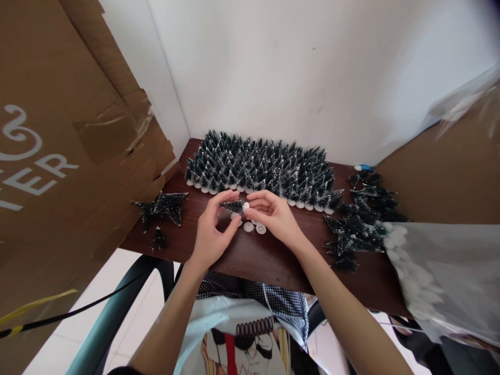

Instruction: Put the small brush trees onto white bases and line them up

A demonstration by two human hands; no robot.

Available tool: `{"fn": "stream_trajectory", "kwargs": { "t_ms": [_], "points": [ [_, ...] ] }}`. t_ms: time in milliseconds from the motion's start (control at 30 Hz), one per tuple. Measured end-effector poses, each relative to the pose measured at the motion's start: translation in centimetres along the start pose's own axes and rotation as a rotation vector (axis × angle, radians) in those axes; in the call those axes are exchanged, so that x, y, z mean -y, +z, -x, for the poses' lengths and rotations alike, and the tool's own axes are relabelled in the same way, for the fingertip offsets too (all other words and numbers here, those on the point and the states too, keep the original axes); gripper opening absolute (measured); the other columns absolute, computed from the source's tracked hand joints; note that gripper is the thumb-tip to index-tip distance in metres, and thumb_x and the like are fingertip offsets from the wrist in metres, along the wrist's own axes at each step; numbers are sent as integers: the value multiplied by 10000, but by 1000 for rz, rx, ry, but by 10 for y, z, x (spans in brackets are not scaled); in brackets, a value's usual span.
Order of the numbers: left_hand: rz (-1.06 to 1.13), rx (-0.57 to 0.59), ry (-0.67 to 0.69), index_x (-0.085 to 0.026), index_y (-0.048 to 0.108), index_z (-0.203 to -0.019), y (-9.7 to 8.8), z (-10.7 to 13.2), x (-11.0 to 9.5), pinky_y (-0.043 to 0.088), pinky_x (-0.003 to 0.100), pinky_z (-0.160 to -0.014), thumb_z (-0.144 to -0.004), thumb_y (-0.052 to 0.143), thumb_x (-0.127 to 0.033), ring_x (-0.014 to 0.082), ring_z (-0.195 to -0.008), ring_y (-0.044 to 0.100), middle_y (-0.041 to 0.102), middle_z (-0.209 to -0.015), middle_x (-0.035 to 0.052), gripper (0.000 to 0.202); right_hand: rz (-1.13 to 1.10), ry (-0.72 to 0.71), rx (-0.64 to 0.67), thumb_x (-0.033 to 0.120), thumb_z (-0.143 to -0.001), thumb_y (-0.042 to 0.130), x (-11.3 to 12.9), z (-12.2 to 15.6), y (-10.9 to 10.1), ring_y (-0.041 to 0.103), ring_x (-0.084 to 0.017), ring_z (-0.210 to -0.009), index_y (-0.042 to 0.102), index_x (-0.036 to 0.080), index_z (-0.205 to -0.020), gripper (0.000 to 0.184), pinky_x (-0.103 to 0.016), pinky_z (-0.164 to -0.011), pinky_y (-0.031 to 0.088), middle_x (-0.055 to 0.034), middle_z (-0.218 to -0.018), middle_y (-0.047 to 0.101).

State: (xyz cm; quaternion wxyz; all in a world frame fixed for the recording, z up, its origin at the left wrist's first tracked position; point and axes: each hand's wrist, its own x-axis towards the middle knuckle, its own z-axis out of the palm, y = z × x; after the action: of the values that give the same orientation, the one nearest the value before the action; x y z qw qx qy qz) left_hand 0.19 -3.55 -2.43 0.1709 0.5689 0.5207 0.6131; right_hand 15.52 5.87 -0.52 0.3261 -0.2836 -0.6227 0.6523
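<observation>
A small dark-green bottle-brush tree [233, 206] with white-flecked bristles lies sideways between my hands, its tip to the left. At its right end is a white round base [246, 207], pinched between the thumb and fingers of my right hand [275, 216]. My left hand [211, 226] curves around the tree, thumb below and fingers above, with visible gaps to the bristles. Just under the hands, several loose white discs [260, 228] lie on the table, some partly hidden by my fingers.
Dense rows of trees on white bases [261, 166] stand at the table's [269, 260] back. Loose trees lie in a left pile [162, 205] and a right pile [355, 229]. A plastic bag of white discs [414, 271] hangs over the right edge. A cardboard box [78, 130] borders the left.
</observation>
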Motion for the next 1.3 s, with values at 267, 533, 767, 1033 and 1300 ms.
{"fn": "stream_trajectory", "kwargs": {
  "t_ms": [267, 533, 767, 1033, 1300],
  "points": [
    [-43, 29, 16, -271, 519, -1365, -1, -2, -3, 468, 465, -1123, -895, 647, -138, 243, -1281, 592, 605, -1389, 87, 505, 15, 1, 3, 321, -742, 824, 2, 1, 1, 724, -160, -813, 656, 213, -1034, 354, -328, -825, 596, -30, -904, 741],
    [-30, 39, 45, -291, 438, -1416, 0, -1, 0, 470, 462, -1091, -878, 669, -146, 244, -1263, 593, 566, -1411, 98, 603, 23, -2, 22, 327, -747, 820, 4, 3, 2, 732, -159, -796, 649, 217, -1028, 347, -305, -777, 602, -21, -882, 753],
    [-77, 48, 54, -274, 455, -1398, 0, -1, 0, 451, 469, -1113, -854, 694, -147, 246, -1256, 581, 546, -1391, 103, 608, 47, -8, 38, 341, -751, 819, 4, 3, 3, 727, -156, -790, 638, 216, -1043, 365, -294, -749, 597, -24, -887, 757],
    [-46, 53, 25, -276, 462, -1379, 0, 0, -2, 480, 479, -1099, -877, 660, -142, 244, -1214, 619, 533, -1397, 112, 556, 18, -12, 56, 388, -771, 811, 1, 4, 4, 730, -167, -807, 638, 226, -1058, 372, -314, -763, 594, -38, -928, 767],
    [-17, 32, 17, -269, 475, -1370, 1, 1, 0, 536, 438, -1039, -882, 662, -159, 247, -1205, 627, 543, -1375, 112, 534, -15, -9, 83, 350, -780, 811, 5, 5, 6, 718, -141, -756, 561, 221, -861, 293, -269, -705, 557, -13, -853, 760]
  ]
}}
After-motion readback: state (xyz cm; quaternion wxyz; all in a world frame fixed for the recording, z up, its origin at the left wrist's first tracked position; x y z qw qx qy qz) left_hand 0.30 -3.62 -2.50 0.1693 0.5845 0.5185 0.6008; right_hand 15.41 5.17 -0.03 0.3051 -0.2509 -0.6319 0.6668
